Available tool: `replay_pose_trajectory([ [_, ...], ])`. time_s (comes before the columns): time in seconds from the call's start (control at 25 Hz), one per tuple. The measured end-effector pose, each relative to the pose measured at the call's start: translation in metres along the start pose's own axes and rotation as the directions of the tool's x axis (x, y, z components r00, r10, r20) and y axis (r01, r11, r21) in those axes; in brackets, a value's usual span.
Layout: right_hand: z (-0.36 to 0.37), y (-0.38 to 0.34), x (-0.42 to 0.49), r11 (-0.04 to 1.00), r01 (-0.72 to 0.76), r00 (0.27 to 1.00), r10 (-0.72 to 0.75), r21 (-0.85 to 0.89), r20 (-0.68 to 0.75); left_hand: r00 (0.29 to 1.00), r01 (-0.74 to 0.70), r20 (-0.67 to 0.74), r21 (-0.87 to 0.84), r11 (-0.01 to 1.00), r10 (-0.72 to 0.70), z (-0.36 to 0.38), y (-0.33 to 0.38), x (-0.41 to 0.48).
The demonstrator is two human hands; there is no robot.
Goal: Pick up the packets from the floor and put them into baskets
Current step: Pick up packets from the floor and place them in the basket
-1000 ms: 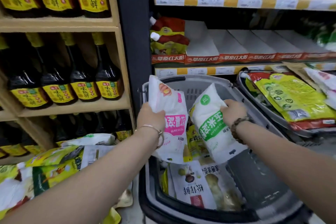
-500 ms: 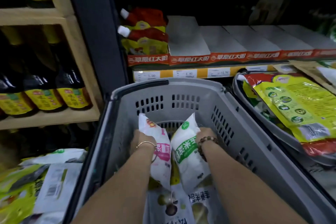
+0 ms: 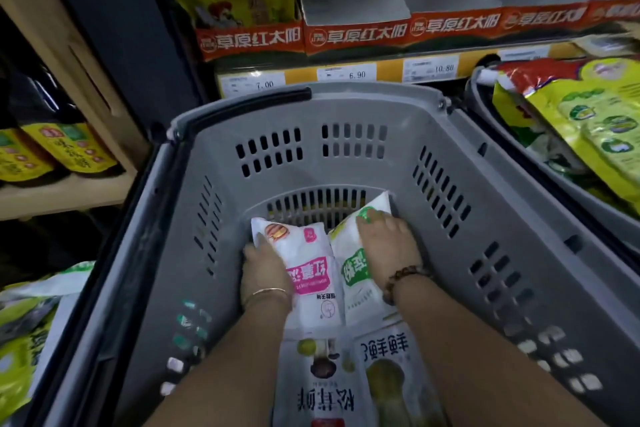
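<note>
Plainly legible along the red shelf strip (image 3: pixel 360 33) is "草原红太阳", repeated panel after panel. Under it are three price tags: 7.00 (image 3: pixel 265 83), 6.90 (image 3: pixel 356 75) and 10.80 (image 3: pixel 443 68).

A grey basket (image 3: pixel 363 104) with slotted walls stands in a dim shop aisle and holds four packets that can be seen. At its far end two white ones lie side by side and touching. The pink-banded packet (image 3: pixel 304 253) has upside-down Chinese characters. The left hand (image 3: pixel 265 270) grips its left edge, thumb on top. The green-banded packet (image 3: pixel 351 270) lies under the right hand (image 3: pixel 389 243), whose fingers curl over its right side. At the near end lie a packet reading "松茸鲜" (image 3: pixel 322 385) and another (image 3: pixel 391 367) with partly cut-off writing.

A second basket (image 3: pixel 561 194) at the right is heaped with yellow-green packets (image 3: pixel 588 121). On the left a wooden shelf (image 3: pixel 62 194) carries dark bottles (image 3: pixel 79 149) with yellow labels, and more packets (image 3: pixel 20 340) lie on the floor below.
</note>
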State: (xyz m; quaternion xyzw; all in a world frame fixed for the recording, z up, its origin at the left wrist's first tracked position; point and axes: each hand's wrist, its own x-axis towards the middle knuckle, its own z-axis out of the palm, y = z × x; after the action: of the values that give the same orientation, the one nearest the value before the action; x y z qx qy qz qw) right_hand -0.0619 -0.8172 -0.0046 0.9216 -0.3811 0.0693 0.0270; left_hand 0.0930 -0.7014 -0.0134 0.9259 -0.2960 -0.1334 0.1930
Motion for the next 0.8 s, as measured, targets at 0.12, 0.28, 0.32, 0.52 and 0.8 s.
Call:
replay_pose_trajectory([
  [0.12, 0.016, 0.008, -0.015, 0.980, 0.192, 0.962, -0.198, 0.051, 0.189, 0.892, -0.451, 0.137, 0.356, 0.819, 0.432, 0.012, -0.004, -0.019],
  [0.28, 0.037, 0.015, -0.035, 0.995, 0.102, 0.927, -0.101, 0.017, 0.360, 0.890, -0.435, 0.355, 0.463, 0.772, 0.288, 0.029, -0.026, -0.030],
  [0.32, 0.041, 0.013, -0.039, 0.997, 0.078, 0.924, -0.073, 0.000, 0.375, 0.889, -0.431, 0.364, 0.460, 0.776, 0.278, 0.030, -0.028, -0.031],
  [0.52, 0.044, 0.006, -0.035, 0.999, 0.020, 0.900, -0.005, -0.030, 0.435, 0.867, -0.421, 0.450, 0.434, 0.796, 0.213, 0.031, -0.028, -0.029],
  [0.8, 0.018, -0.007, -0.018, 0.992, 0.022, 0.762, 0.062, -0.121, 0.645, 0.786, -0.433, 0.609, 0.418, 0.799, 0.108, 0.007, -0.010, -0.018],
])
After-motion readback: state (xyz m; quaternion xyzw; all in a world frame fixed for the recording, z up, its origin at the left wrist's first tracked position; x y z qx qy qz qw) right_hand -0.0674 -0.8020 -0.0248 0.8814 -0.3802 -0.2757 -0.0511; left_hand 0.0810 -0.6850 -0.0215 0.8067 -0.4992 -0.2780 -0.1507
